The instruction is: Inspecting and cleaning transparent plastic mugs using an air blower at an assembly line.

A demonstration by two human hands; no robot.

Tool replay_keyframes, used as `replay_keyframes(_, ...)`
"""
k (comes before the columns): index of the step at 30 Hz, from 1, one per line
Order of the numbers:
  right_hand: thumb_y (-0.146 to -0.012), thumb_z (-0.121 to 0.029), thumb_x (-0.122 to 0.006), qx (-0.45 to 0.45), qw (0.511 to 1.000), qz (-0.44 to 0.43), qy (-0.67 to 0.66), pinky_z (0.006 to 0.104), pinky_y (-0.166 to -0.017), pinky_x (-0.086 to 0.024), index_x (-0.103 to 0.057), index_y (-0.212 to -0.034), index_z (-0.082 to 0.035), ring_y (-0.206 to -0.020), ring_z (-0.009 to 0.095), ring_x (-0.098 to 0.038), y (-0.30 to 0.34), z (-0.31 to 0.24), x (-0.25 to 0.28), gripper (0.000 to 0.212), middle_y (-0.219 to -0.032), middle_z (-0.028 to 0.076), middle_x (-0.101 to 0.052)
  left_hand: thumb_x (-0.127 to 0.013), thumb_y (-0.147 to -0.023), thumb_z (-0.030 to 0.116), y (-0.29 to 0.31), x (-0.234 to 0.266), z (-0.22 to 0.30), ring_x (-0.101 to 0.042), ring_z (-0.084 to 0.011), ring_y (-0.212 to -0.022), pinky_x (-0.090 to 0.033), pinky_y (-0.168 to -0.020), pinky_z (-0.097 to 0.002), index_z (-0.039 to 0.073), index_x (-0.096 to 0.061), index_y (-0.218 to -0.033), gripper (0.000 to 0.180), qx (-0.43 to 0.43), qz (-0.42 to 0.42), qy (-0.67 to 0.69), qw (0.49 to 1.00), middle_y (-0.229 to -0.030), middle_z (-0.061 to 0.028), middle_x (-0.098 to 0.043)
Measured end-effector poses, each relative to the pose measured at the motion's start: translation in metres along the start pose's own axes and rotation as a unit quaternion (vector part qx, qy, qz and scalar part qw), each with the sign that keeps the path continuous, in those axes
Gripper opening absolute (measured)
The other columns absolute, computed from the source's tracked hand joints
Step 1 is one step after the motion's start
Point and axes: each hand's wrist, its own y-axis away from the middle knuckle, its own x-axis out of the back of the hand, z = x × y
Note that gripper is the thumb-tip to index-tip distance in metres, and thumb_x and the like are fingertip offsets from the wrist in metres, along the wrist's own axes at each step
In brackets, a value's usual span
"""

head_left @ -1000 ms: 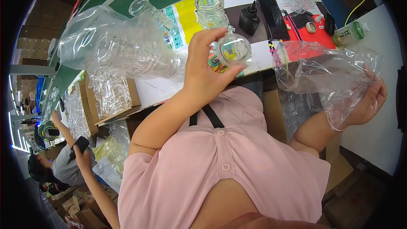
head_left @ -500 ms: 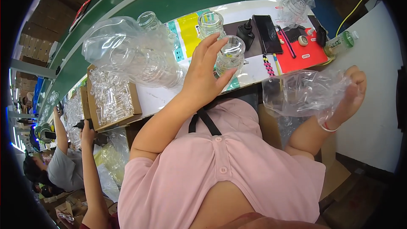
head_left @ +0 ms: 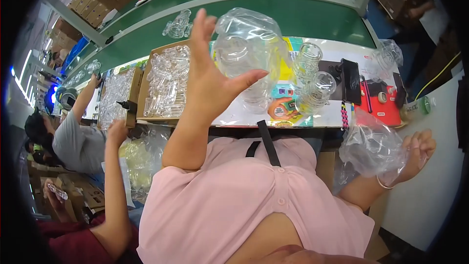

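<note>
My left hand (head_left: 207, 80) is raised over the table, fingers up and thumb stretched out to the right, holding nothing. Just beyond its thumb stands a bulky clear plastic bag (head_left: 254, 32) with glassware inside. To the right of that bag, two clear glass vessels (head_left: 309, 61) with round rims stand close together; the nearer glass vessel (head_left: 317, 90) is beside a printed sheet. Off the table's front right side, my right hand (head_left: 417, 154) is closed on the gathered end of another clear plastic bag (head_left: 373, 144), which looks limp.
Cardboard boxes of small glass pieces (head_left: 166, 83) stand left. A glass piece (head_left: 178, 25) lies on the green surface (head_left: 220, 5) behind. To the right are a phone (head_left: 350, 80), a red package (head_left: 383, 110) and a plastic bottle (head_left: 419, 107). A co-worker's hand (head_left: 116, 133) is near a black-tipped bottle.
My left hand has moved away from the glass vessels, left and up toward the large bag. My right hand keeps its bag, now bunched up. The view has turned leftward.
</note>
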Motion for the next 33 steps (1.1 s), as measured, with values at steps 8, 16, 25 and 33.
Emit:
replay_keyframes(8,-0.071,0.002,-0.053,-0.088,0.96,-0.237,0.118,0.0209,-0.062,-0.033,-0.05,-0.093,0.001,-0.071,0.011,-0.041,0.022,0.028,-0.07,0.022,-0.087,0.01,-0.047,-0.08,-0.061,0.021,-0.009,-0.009,-0.027,-0.059,-0.0196,-0.084,-0.046,-0.076,-0.0294,0.004,-0.043,-0.118,0.07,0.085,-0.042,0.189,0.977,-0.093,-0.0083,-0.058)
replay_keyframes(16,-0.073,0.006,-0.045,-0.149,0.868,-0.418,0.224,0.0235,-0.068,-0.038,-0.053,-0.093,0.0,-0.078,0.016,-0.05,0.05,0.068,-0.13,0.021,-0.087,0.008,-0.054,-0.066,-0.078,0.019,-0.035,-0.005,-0.033,-0.058,-0.0154,-0.077,-0.045,-0.07,-0.0283,0.003,-0.061,-0.09,0.021,0.013,-0.053,0.141,0.988,-0.087,-0.0052,-0.062)
replay_keyframes(25,-0.081,0.006,-0.041,-0.142,0.88,-0.41,0.192,0.0266,-0.071,-0.044,-0.053,-0.098,0.0,-0.077,0.02,-0.059,0.058,0.084,-0.153,0.022,-0.083,0.012,-0.058,-0.043,-0.08,-0.007,-0.076,0.088,-0.013,-0.062,-0.0176,-0.068,-0.052,-0.065,-0.0246,0.001,-0.048,-0.11,0.031,-0.233,0.414,0.153,0.867,-0.082,-0.014,-0.062)
replay_keyframes(33,-0.084,-0.004,-0.053,-0.17,0.908,-0.348,0.163,0.0217,-0.063,-0.042,-0.05,-0.105,-0.001,-0.064,0.012,-0.054,0.046,0.073,-0.178,0.022,-0.07,0.006,-0.056,-0.066,-0.073,0.026,0.0,0.072,-0.053,-0.053,-0.027,-0.062,-0.043,-0.058,-0.0347,0.003,-0.062,-0.074,0.024,-0.052,-0.038,-0.17,0.983,-0.066,-0.0127,-0.054)
